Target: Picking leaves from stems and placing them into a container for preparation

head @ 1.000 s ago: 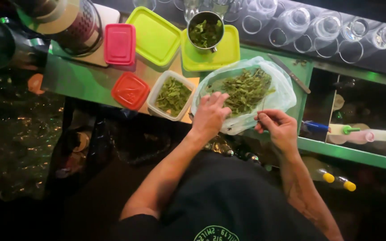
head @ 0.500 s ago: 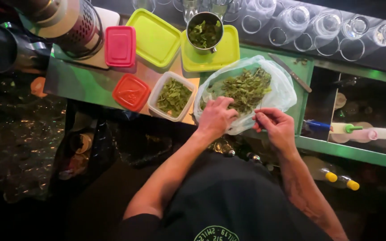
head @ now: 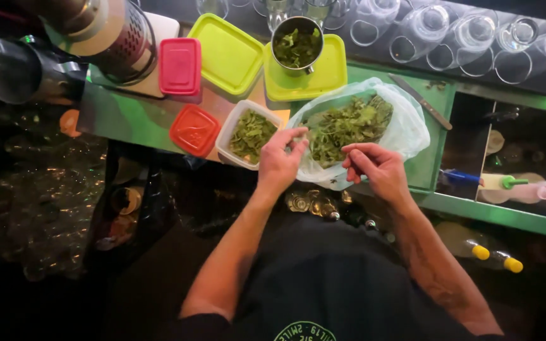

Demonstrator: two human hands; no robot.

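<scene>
Both hands pinch at the herbs [head: 349,126] in the plastic bag [head: 412,129] on the tabletop [head: 127,117]: left hand [head: 279,161] w/ fingertips closed on leaves, right hand [head: 377,167] likewise, near the white tub [head: 230,132], handy for dropping picked leaves.

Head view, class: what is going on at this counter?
A person stands at a green counter, both hands at an open plastic bag of green leaves. The left hand pinches leaves at the bag's edge, beside a white tub already holding leaves. The right hand rests at the bag's near rim. A metal cup of leaves sits on a yellow lid behind.
</scene>
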